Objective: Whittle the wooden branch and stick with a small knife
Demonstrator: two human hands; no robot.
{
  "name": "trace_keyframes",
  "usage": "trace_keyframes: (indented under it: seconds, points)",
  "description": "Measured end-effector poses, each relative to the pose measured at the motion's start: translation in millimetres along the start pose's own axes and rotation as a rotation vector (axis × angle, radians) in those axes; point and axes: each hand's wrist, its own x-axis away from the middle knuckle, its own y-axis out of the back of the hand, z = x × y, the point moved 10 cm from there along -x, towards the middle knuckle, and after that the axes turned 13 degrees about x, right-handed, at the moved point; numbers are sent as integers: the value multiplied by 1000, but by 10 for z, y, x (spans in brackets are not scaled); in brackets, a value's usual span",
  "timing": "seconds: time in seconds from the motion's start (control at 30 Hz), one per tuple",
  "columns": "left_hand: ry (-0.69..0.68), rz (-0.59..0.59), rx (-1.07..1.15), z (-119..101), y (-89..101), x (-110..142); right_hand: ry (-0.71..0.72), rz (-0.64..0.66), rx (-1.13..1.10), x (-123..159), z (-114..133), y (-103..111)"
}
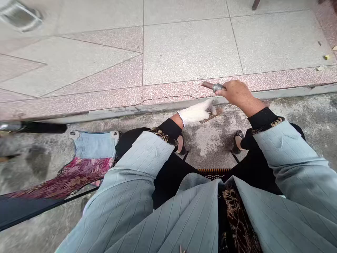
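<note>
My left hand (197,112), in a white glove, lies with fingers stretched along a flat brown strip (213,114) on the concrete ground, pressing it down. My right hand (238,93), bare, is closed round a brown handle with a silver metal ferrule (217,86); the handle end points left above the strip. Whatever blade it carries is hidden under the hand. Both arms wear pale blue striped sleeves with black cuffs. My two feet (238,140) in sandals rest on the concrete below the hands.
A raised kerb (118,109) edges pink and grey terrazzo paving (189,45) beyond the hands. Patterned red and blue cloth (79,168) lies at the left beside a dark bar (34,127). A blurred metal object (21,15) sits top left.
</note>
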Motion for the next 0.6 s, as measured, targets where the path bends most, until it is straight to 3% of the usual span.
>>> trace_keyframes:
  seconds: [0.13, 0.3, 0.43, 0.6]
  points:
    - [24, -3, -332, -14, -68, -37, -10, 183, 164, 28, 128, -276]
    - [42, 94, -524, 80, -351, -92, 227, 453, 269, 120, 362, -698]
    - [-31, 64, -541, 65, -392, -86, 439, 811, -63, 316, 386, -991]
    - [-192, 15, -438, -164, -180, 69, 620, 995, -596, 457, 408, -843]
